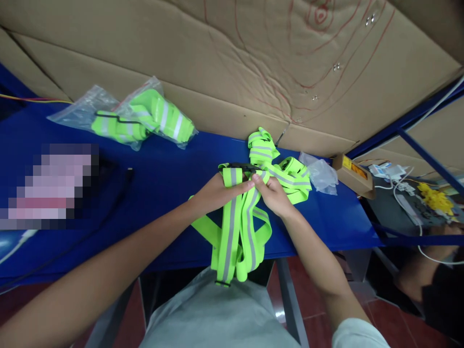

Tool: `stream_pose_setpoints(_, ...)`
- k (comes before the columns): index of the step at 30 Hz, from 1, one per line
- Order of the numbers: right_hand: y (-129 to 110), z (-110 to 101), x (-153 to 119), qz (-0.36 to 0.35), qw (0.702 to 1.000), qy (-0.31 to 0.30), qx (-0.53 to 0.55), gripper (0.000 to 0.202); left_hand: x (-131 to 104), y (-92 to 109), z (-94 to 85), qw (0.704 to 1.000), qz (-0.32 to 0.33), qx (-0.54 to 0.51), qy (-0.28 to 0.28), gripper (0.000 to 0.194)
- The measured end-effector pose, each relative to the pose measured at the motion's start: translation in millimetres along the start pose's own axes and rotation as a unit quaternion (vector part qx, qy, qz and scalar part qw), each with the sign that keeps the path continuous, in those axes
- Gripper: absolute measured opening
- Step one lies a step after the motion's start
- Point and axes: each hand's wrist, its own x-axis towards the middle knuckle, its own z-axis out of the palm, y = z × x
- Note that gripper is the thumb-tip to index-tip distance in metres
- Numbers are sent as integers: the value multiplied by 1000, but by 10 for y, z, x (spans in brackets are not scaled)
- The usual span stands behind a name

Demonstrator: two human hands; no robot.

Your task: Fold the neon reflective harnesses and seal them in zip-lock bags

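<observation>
A neon green strap harness [229, 232] with grey reflective stripes hangs in loops over the blue table's front edge. My left hand [217, 193] is closed on its upper part, beside a black buckle [244, 167]. The fingers of my right hand [271, 192] pinch the straps just right of that buckle, and the two thumbs nearly touch. Behind my hands, a rolled green strap [261, 146] and a looser green bundle [295, 181] lie on the table.
Plastic bags with green straps [159, 116] lie at the back left. An empty-looking clear bag [321, 174] and a small cardboard box [353, 175] stand right. Cables cross the left side. Cardboard [181, 58] lines the back. Another person's arm [416, 270] shows far right.
</observation>
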Motion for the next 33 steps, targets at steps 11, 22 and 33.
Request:
stream_pose_setpoints(11,-195,-40,62,-119,975,-46,-182,61,13,-60,-22,993,-40,-109,-4,63)
stream_pose_setpoints(22,-973,-342,265,-151,926,-139,-317,77,-50,15,-20,983,-69,-165,29,49)
stream_pose_setpoints(33,-869,36,475,-178,889,-151,-393,38,-61,13,-2,959,-127,-249,39,38)
